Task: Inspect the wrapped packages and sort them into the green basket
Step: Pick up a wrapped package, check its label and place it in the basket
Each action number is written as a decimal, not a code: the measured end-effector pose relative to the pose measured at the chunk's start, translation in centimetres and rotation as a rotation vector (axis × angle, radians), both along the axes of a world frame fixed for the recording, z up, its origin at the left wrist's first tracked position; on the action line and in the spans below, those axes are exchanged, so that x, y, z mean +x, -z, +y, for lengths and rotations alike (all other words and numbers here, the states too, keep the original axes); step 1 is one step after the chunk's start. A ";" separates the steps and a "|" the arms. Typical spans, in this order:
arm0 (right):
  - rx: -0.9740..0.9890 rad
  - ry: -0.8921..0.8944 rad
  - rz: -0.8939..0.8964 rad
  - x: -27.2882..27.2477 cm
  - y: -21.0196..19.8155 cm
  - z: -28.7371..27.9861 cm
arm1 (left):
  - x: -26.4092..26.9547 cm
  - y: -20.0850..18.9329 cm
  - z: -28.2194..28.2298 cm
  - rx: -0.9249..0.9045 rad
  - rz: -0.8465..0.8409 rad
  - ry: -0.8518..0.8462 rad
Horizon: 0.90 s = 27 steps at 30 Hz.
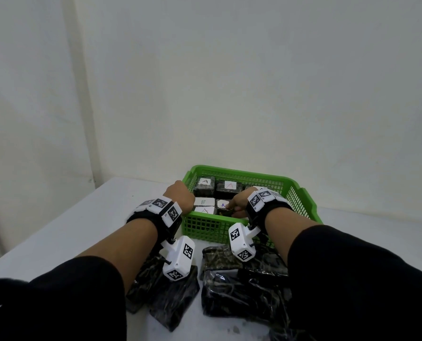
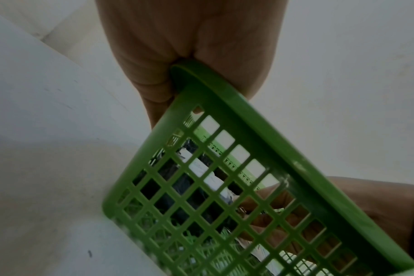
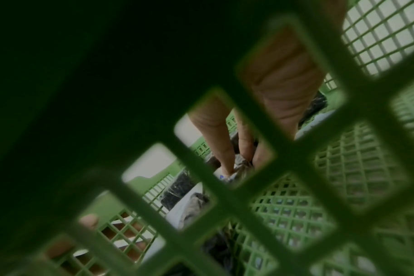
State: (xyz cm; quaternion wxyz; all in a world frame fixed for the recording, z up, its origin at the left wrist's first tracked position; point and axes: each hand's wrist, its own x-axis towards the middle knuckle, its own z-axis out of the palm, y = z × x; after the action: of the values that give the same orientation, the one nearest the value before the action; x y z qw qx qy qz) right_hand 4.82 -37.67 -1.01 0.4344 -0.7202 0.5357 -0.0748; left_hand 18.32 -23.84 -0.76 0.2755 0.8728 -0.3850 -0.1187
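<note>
The green basket (image 1: 301, 193) stands on the white surface (image 1: 69, 230), and every place below is told from it. Inside it lie several wrapped packages with white labels: two marked A along its far wall (image 1: 206, 181) (image 1: 230, 185), then one marked B (image 1: 203, 201) and another A (image 1: 204, 210) against its left wall.

The left hand (image 1: 180, 196) grips the basket's near-left corner, its fingers (image 2: 151, 82) curled over the rim, steadying it. The right hand (image 1: 239, 199) reaches over the near wall into the middle of the basket, where its fingers (image 3: 225, 155) pinch the crinkled wrap of a package with a blue A label (image 1: 222, 205). This one seems to be just being set down or adjusted in its row.

Outside the basket, on the near side, a heap of dark wrapped packages (image 1: 241, 294) lies on the surface, partly hidden under both forearms. How many are there cannot be told, but it looks like at least four.

By this showing the sorting is perhaps half done: about five packages are in, the basket's right part looks unfilled though the wrist hides much of it, and the near heap is not yet inspected.
</note>
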 end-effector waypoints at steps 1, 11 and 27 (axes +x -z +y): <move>0.000 0.000 0.002 -0.1 -0.3 0.3 | 0.0 0.0 0.0 0.005 0.001 0.000; 0.019 -0.006 -0.065 -1.2 -1.3 0.8 | -0.3 -0.3 0.2 0.021 -0.014 0.002; -0.442 -0.343 -0.093 -10.4 -6.5 8.9 | -1.3 -6.6 6.1 -0.015 -0.348 0.240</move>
State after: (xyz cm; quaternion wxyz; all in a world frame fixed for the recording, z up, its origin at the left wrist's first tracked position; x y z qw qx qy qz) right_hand -5.63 -28.74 5.51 0.2972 -0.8733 0.3565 -0.1482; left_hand 17.02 -17.72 5.81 0.1954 0.8259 -0.5288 0.0048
